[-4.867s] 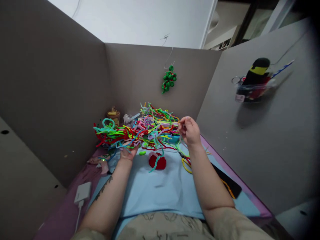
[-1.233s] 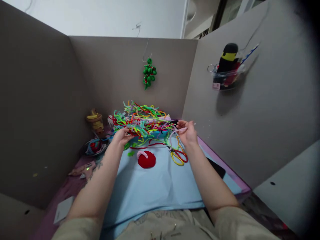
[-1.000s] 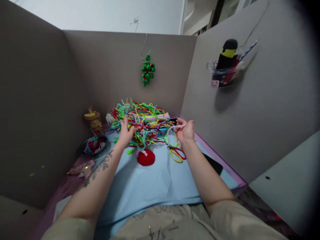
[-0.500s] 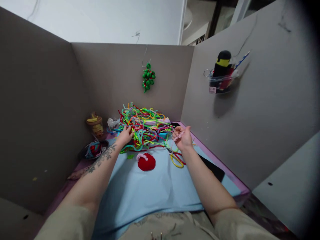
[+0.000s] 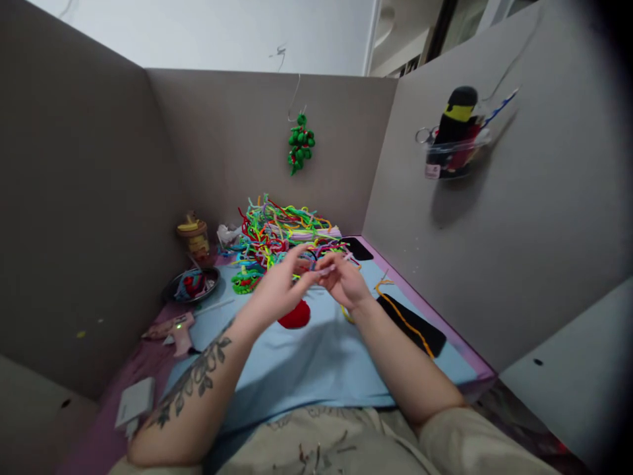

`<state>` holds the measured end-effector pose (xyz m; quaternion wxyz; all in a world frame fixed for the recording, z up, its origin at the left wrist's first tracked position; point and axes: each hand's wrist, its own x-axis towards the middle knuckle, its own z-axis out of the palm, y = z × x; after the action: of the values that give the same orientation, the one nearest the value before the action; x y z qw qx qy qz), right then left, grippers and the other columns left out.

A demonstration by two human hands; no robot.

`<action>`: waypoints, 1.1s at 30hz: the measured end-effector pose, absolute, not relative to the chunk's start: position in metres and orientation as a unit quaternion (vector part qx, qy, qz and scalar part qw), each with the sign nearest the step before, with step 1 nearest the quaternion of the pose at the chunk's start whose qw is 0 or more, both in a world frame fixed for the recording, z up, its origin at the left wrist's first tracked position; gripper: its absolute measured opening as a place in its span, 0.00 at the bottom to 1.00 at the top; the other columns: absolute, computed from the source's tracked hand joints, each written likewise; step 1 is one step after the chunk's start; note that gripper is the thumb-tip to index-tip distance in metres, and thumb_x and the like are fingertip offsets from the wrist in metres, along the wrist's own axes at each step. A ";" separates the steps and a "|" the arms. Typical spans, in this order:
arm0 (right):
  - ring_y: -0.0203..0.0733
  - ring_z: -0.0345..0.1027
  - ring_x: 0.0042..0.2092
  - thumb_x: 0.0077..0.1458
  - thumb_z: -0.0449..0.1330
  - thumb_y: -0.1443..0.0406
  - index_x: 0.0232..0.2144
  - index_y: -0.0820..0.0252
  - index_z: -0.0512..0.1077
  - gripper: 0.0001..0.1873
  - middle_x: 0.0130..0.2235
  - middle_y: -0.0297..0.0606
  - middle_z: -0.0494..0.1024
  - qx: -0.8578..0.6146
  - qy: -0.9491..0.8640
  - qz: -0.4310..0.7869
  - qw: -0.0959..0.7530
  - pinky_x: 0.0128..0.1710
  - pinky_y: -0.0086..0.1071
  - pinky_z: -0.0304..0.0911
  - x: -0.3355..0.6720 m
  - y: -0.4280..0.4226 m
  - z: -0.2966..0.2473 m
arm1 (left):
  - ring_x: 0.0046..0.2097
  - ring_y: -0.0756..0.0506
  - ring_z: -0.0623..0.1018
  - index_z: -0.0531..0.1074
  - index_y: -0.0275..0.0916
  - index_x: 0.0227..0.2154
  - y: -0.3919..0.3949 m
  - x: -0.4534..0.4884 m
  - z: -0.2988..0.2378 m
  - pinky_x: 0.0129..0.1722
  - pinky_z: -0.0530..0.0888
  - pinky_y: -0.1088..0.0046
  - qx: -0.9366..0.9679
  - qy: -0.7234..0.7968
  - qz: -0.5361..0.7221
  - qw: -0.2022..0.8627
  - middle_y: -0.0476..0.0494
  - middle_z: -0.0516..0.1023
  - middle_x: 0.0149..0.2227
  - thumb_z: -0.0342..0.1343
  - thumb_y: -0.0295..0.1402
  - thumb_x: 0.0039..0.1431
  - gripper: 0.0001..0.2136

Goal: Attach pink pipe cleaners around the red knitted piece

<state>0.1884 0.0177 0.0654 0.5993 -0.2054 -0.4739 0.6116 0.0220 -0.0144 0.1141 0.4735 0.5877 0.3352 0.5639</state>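
My right hand (image 5: 343,280) is closed on a short pale pink pipe cleaner (image 5: 325,270), held above the cloth. Close beside it is my left hand (image 5: 279,287), slightly blurred, with thumb and fingers apart and the thumb tip at the pink piece's end. Whether the thumb touches it I cannot tell. Below the hands lies a red fuzzy round piece (image 5: 295,315), partly hidden by my left hand. Behind them rises a heap of multicoloured pipe cleaners (image 5: 267,231). A green fuzzy figure (image 5: 244,282) sits left of my left hand. The yellow scissors handle (image 5: 347,315) shows beside my right wrist.
A pink glue gun (image 5: 180,333), a dark bowl (image 5: 212,287), a lidded cup (image 5: 195,239) and a white box (image 5: 136,401) stand left. On the right, an orange pipe cleaner (image 5: 405,316) crosses a black slab (image 5: 435,336). Grey panels (image 5: 257,132) enclose the table.
My left hand has left the pipe cleaner heap and come right, towards my right hand. My right hand has shifted slightly left, still with the pink pipe cleaner. The view has shifted slightly.
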 end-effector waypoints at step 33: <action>0.43 0.65 0.31 0.52 0.51 0.65 0.29 0.58 0.73 0.10 0.28 0.41 0.73 -0.726 -0.604 0.069 0.322 0.30 0.31 0.55 0.301 0.065 0.013 | 0.24 0.49 0.70 0.72 0.39 0.22 0.011 0.002 0.042 0.23 0.63 0.77 0.627 0.489 0.546 0.263 0.49 0.71 0.20 0.54 0.37 0.51 0.08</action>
<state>0.3013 0.0651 0.0134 0.3216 -0.7255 -0.6044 0.0692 0.0021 0.0110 0.0418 0.2629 0.6274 0.4893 0.5457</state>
